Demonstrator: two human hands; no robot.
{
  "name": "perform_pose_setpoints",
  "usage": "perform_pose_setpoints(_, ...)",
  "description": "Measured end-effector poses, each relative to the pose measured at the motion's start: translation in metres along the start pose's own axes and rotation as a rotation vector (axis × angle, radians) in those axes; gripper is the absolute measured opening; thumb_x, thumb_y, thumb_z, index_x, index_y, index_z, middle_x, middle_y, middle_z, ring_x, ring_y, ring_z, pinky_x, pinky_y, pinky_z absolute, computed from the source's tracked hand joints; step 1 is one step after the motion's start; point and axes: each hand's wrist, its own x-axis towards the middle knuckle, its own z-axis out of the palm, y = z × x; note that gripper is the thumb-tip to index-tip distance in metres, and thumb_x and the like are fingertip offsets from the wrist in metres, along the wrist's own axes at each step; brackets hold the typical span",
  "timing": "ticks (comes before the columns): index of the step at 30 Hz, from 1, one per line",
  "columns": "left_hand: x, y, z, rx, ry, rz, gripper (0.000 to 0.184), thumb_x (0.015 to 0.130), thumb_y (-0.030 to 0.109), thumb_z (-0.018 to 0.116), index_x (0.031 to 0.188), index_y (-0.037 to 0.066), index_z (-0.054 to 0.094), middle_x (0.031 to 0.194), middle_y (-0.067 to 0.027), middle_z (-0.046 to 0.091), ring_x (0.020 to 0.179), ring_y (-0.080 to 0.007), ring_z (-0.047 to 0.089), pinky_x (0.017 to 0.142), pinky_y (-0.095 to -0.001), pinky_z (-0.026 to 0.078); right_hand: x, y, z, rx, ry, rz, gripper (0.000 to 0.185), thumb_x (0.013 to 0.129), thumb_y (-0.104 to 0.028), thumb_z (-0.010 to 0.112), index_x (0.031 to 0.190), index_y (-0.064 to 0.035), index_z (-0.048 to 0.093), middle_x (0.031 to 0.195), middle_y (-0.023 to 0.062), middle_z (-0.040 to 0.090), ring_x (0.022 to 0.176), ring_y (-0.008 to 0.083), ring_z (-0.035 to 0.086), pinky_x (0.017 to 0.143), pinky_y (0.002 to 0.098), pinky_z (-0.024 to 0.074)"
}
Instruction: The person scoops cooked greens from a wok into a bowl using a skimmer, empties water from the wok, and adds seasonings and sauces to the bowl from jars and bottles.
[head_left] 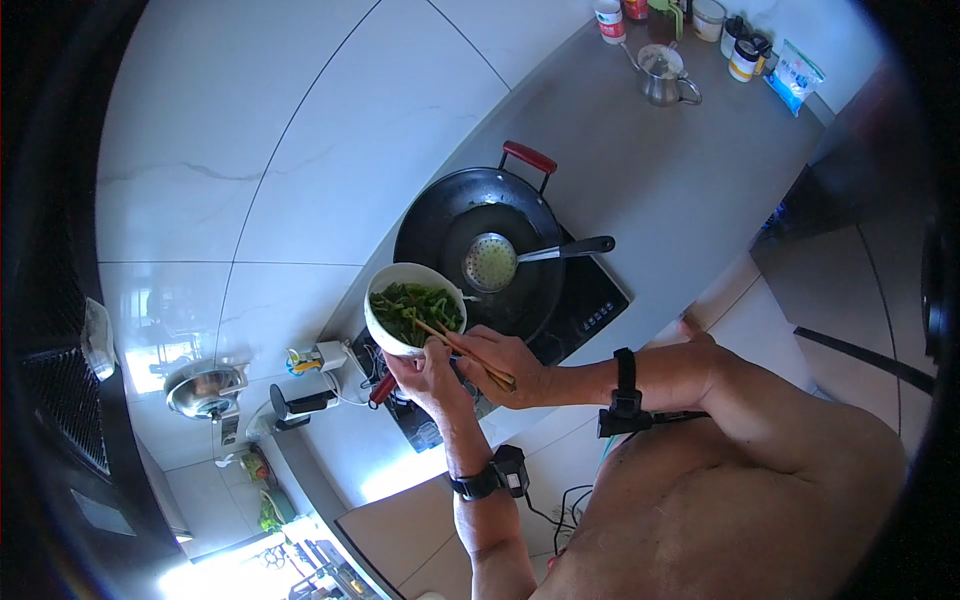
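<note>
One long grey counter (620,180) carries a black cooktop (575,325), and on that we see a wide, dark wok (430,230) with red handles. A perforated skimmer (490,264) lies in the wok, its handle crossing the rim. Beside it, over the edge of the wok, we find the white bowl (380,332) of chopped greens (405,302), gripped near its rim by our left hand (438,385). Our right hand (505,370) has its fingers closed around a pair of chopsticks (455,346), whose tips reach into the greens.

As we judge it, the bowl could slip or tip if our left fingers lost their hold on its curved wall, spilling greens over the cooktop. Pushing too hard with the chopsticks might flick pieces out, and a knock against the skimmer's handle could swing it.

The greens sit just past our right fingertips, at the chopsticks' far ends; the bowl's wall is pinched by our left fingers. Whether the bowl touches the wok, we cannot tell.
</note>
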Motion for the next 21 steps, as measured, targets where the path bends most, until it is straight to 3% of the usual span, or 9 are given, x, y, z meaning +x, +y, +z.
perform_pose_setpoints(21, 0.0018, -0.0061, -0.0063, 0.031, -0.032, 0.012, 0.053, 0.084, -0.002, 0.058, 0.136, -0.003, 0.045, 0.117, -0.0143, 0.062, 0.098, -0.0211, 0.065, 0.082, -0.0309, 0.056, -0.0034, 0.0044, 0.0035, -0.02, 0.009, -0.027, 0.046, 0.103, -0.021, 0.051, 0.138, 0.0078, 0.045, 0.103, 0.0204, 0.056, 0.091, 0.0306, 0.064, 0.071, 0.0355, 0.0564)
